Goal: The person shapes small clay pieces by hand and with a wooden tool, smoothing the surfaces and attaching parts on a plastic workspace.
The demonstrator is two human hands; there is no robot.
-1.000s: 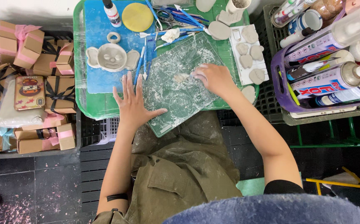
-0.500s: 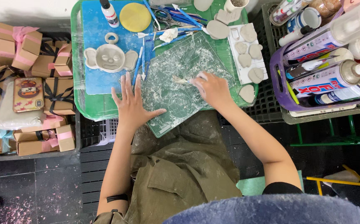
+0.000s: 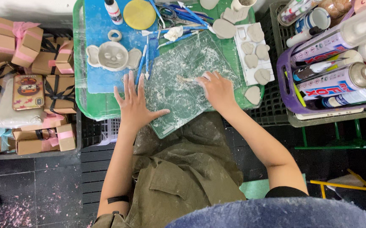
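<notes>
Dark floor tiles surround a green tray (image 3: 91, 110) where the left hand (image 3: 134, 105) lies spread flat, pinning the clay-smeared green cutting mat (image 3: 178, 101), a light, floppy sheet probably best held near its edge, while the right hand (image 3: 217, 89) presses curled fingers on a small soft, easily dented clay scrap (image 3: 186, 79).

Green cutting mat (image 3: 183, 80) smeared white, blue board (image 3: 103, 38), yellow disc (image 3: 139, 14), grey clay face (image 3: 113, 56)

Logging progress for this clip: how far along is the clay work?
Done: a clay face on the blue sheet, cut clay shapes on the white board. In hand: right hand scrapes the smeared cutting mat; left hand steadies it. Left: clay residue covers the mat.
</notes>
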